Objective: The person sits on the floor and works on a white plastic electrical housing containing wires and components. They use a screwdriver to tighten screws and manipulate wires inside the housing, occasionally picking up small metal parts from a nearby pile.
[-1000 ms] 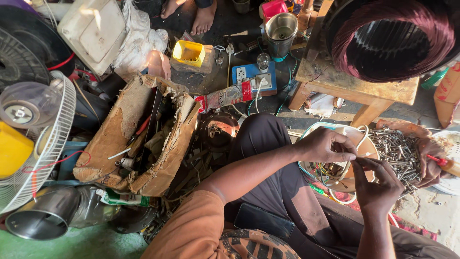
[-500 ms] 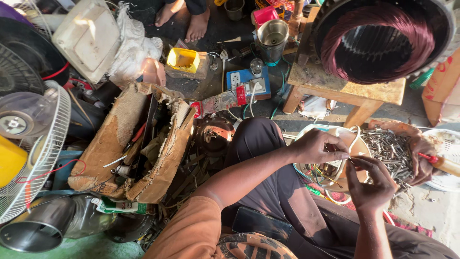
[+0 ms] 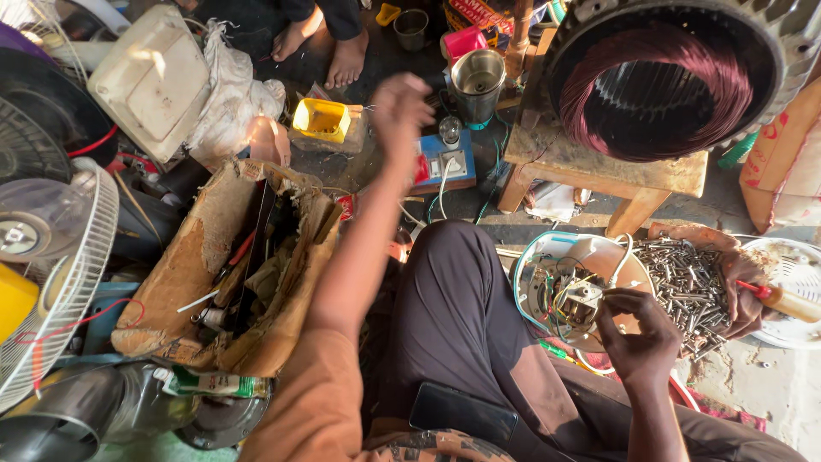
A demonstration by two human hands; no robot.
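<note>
Here the right hand (image 3: 640, 335) pinches wires inside the round fan housing (image 3: 547, 261) on the near right, beside a heap of screws (image 3: 684, 282). The left hand (image 3: 400, 109), blurred, loosely curled and empty, hangs above the blue switch box (image 3: 445, 158) farther off.

We see a dark, cluttered floor (image 3: 513, 218) in sunlight, with a low wooden stool (image 3: 599, 167) standing on it.

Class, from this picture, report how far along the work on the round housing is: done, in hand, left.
Done: round housing lies open, wiring bared. In hand: right hand at the wiring; left hand, blurred, raised near the blue box. Left: housing unclosed, screws heaped beside it.
</note>
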